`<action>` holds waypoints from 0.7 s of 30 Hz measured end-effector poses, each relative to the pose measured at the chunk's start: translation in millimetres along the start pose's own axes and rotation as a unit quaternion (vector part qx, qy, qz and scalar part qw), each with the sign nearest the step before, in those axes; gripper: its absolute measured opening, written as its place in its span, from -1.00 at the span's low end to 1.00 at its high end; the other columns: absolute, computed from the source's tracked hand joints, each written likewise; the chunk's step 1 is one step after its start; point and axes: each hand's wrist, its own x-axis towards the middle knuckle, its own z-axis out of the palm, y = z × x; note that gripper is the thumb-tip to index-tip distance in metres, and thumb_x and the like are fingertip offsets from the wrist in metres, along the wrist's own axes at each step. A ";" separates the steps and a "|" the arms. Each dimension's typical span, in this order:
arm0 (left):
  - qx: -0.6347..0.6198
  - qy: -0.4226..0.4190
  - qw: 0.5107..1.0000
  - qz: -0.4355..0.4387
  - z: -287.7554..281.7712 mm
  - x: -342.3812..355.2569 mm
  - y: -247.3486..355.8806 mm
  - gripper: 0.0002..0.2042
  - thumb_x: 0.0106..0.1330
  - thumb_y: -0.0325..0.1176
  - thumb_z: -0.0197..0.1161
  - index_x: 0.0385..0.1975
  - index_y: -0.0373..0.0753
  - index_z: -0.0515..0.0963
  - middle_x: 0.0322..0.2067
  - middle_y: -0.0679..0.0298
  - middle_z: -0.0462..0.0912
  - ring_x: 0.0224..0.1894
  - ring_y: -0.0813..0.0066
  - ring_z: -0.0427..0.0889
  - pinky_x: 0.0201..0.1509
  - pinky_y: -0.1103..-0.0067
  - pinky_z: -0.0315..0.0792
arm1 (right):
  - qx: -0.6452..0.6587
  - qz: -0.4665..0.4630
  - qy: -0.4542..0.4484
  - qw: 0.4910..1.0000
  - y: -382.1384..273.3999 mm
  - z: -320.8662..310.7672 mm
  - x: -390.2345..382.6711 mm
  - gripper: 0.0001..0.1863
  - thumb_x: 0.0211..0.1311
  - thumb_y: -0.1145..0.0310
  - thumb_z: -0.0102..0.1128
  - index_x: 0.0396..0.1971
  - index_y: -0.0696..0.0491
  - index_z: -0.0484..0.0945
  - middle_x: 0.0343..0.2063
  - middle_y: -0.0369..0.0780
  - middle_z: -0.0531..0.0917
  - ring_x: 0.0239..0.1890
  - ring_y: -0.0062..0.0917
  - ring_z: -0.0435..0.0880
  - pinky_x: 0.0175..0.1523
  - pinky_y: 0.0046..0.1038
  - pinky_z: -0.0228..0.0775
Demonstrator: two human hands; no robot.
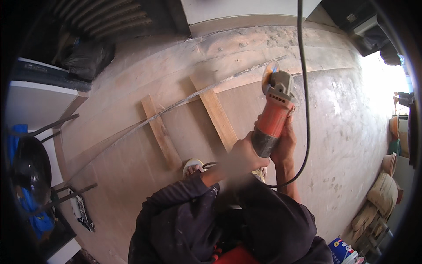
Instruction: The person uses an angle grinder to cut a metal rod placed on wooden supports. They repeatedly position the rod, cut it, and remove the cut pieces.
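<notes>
grinder (274,115) long axis 12–6 | disc (269,75) at 12 o'clock from both hands, on the curved cut line (176,105) in the board (132,145) | left hand (244,155) clamped on rear grip | right hand (285,141) clamped on body

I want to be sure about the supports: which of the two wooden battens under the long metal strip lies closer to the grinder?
The right batten, running down toward the left hand; the other batten lies farther left of the angle grinder.

Left hand (244,154) blurred; grinder's (273,112) rear handle hidden inside both hands
</notes>
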 end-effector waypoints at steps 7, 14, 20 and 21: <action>0.079 0.015 0.996 -0.043 9.8 -2.2 9.0 -0.27 -0.11 -0.23 0.45 0.01 -0.57 0.29 -0.26 -0.24 0.61 -0.13 -0.09 0.66 -0.03 0.32 0.52 | 0.079 0.003 -0.008 0.997 -0.2 -8.5 4.7 -0.27 0.38 -0.26 -0.30 0.03 0.18 0.38 -0.27 0.00 0.63 -0.30 -0.25 0.68 -0.17 -0.25 0.57; 0.075 0.000 0.996 -0.057 13.0 -3.8 4.6 -0.24 -0.11 -0.20 0.47 0.04 -0.54 0.29 -0.23 -0.20 0.62 -0.11 -0.03 0.66 -0.01 0.35 0.51 | 0.077 0.054 0.035 0.995 -1.9 -8.2 -0.7 -0.27 0.35 -0.31 -0.27 -0.06 0.15 0.42 -0.36 -0.03 0.65 -0.35 -0.28 0.69 -0.20 -0.28 0.60; -0.081 -0.033 0.996 0.015 -4.4 -0.5 -16.0 -0.36 -0.08 -0.24 0.49 0.00 -0.40 0.40 -0.21 0.12 0.62 -0.12 0.30 0.63 -0.01 0.46 0.48 | -0.024 0.046 0.004 0.999 10.2 -11.8 2.7 -0.24 0.32 -0.28 -0.16 0.10 0.18 0.35 -0.16 -0.02 0.61 -0.13 -0.28 0.67 -0.02 -0.27 0.56; -0.122 -0.043 0.991 0.026 -8.1 -0.2 -20.3 -0.39 -0.07 -0.25 0.49 -0.01 -0.38 0.42 -0.20 0.18 0.61 -0.12 0.36 0.61 -0.01 0.48 0.48 | -0.034 0.040 -0.020 0.998 13.8 -8.3 2.2 -0.21 0.30 -0.28 -0.11 0.14 0.19 0.33 -0.11 -0.01 0.60 -0.09 -0.27 0.65 0.02 -0.26 0.54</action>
